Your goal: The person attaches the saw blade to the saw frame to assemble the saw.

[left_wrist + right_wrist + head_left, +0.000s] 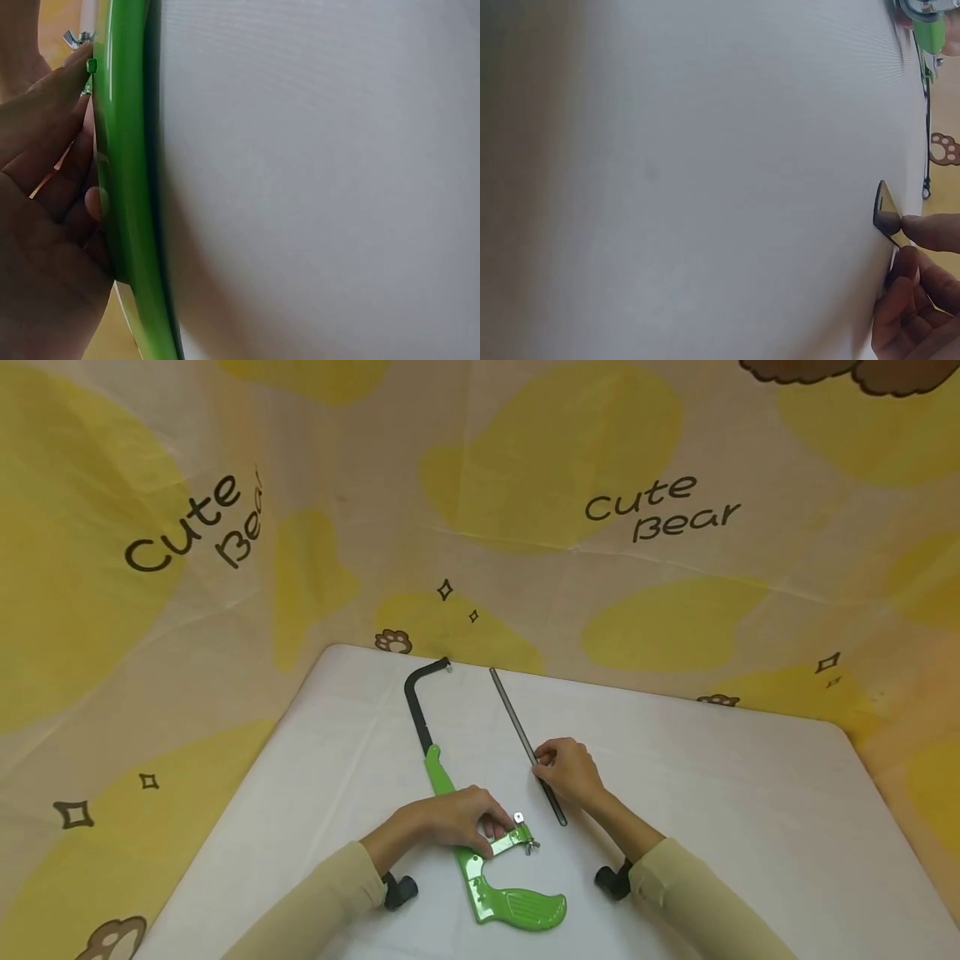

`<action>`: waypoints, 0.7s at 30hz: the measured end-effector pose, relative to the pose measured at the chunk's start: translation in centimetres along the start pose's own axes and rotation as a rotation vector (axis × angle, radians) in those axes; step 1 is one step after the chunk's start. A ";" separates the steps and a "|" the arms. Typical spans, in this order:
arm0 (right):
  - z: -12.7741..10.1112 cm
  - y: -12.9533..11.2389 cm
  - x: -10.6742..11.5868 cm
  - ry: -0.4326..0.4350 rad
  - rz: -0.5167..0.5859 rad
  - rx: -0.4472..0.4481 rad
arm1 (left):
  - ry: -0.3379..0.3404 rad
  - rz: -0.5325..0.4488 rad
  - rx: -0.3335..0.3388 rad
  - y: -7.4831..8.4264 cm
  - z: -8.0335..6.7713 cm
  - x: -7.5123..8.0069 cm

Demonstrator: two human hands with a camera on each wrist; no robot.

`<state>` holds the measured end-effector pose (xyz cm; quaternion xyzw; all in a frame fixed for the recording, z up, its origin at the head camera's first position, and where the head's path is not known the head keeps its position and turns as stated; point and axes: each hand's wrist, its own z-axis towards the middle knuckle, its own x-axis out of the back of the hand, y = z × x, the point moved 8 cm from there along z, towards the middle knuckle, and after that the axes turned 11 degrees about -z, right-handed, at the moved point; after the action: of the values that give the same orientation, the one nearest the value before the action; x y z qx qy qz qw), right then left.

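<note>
On the white surface (750,810) a green saw frame (480,868) lies with its handle toward the person. The left hand (450,820) curls its grip over the frame near the wing nut (530,846). Just right, the right hand (567,770) pinches the dark blade (517,725), which lies flat beside the frame.

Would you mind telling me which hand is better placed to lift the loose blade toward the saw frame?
The right hand: its fingertips already pinch the blade, while the left hand holds the green saw frame.
</note>
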<state>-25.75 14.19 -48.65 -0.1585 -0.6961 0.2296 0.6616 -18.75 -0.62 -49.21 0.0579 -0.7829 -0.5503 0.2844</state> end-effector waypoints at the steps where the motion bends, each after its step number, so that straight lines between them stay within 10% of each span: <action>1: 0.0 0.0 0.0 0.002 -0.002 -0.002 | -0.002 0.002 -0.003 0.0 0.1 0.0; 21: 0.6 0.1 0.3 0.017 -0.052 -0.169 | -0.008 -0.030 -0.006 -0.2 0.2 -0.1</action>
<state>-26.34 14.43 -48.45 -0.1978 -0.7113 0.1515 0.6573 -18.77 -0.51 -49.52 0.0666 -0.7814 -0.5573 0.2729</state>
